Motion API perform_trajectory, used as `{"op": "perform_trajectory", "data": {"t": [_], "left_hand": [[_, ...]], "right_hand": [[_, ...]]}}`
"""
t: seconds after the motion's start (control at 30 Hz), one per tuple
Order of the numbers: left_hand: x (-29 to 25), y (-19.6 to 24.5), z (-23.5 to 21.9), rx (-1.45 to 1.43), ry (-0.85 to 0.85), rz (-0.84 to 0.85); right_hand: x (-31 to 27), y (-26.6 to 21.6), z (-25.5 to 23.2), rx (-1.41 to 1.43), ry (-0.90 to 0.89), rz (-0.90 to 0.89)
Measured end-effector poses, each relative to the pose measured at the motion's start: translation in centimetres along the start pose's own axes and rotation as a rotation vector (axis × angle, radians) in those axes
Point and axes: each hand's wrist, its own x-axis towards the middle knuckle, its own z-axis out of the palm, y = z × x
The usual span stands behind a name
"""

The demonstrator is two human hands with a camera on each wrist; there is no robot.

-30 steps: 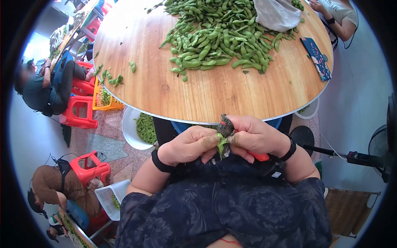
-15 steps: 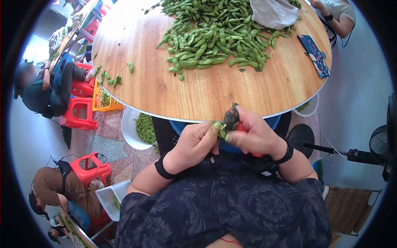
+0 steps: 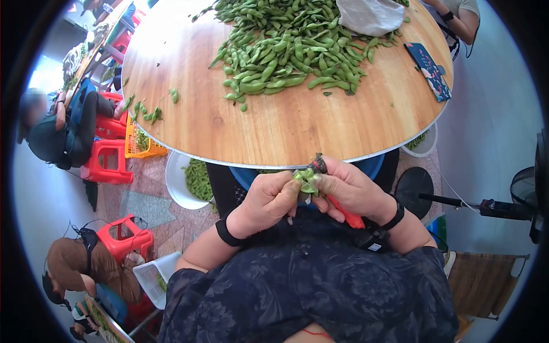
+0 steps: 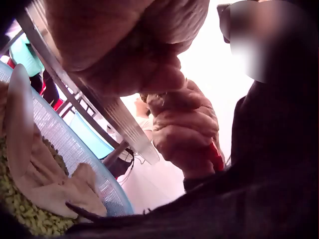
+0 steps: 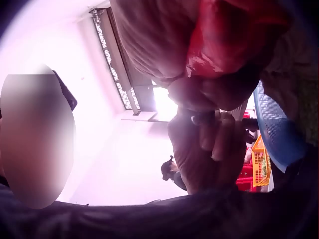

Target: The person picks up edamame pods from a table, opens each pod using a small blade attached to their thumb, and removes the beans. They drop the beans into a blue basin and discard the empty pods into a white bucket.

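In the head view, the left hand [image 3: 264, 201] and right hand [image 3: 357, 193] pinch a green pod [image 3: 306, 179] between them, each grip closed on it, just off the near edge of the surface [image 3: 229, 137], which carries a pod heap [image 3: 280, 63]. On the floor, a white tub [image 3: 173, 182] holds pods; a yellow crate [image 3: 130, 140] holds greenery. In the left wrist view, a blue mesh basket [image 4: 102, 181] contains pale green beans [image 4: 22, 204]; fingers hide the pod. In the right wrist view, that crate shows beside the blue basket, its greenery blurred.
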Motion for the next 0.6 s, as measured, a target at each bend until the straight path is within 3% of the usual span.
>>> {"op": "perform_trajectory", "data": {"t": [0.07,0.13,0.17,0.23,0.3,0.37,0.53,0.6], "left_hand": [[0.2,0.3,0.1,-0.008,-0.009,0.015],[0.2,1.1,0.2,0.166,0.015,-0.008],[0.1,0.2,0.1,0.157,0.048,0.003],[0.4,0.8,0.7,0.024,0.039,-0.068],[0.6,0.2,0.2,0.101,-0.014,-0.054],[0.7,0.5,0.1,-0.008,-0.124,-0.133],[0.9,0.2,0.8,-0.100,-0.063,-0.158],[0.9,-0.5,0.7,0.127,0.010,-0.058]], "right_hand": [[-0.2,0.0,0.3,-0.093,0.055,-0.030],[-0.6,-0.2,0.7,-0.358,0.173,-0.087],[-0.6,0.5,0.4,-0.713,0.237,-0.329],[-0.9,0.4,0.6,-0.968,0.271,-0.435],[-1.3,0.1,0.6,-1.010,0.271,-0.464],[-1.5,0.2,0.5,-1.029,0.252,-0.447],[-1.7,0.3,0.7,-1.053,0.326,-0.547],[-1.3,0.6,0.7,-1.176,0.397,-0.584]]}}
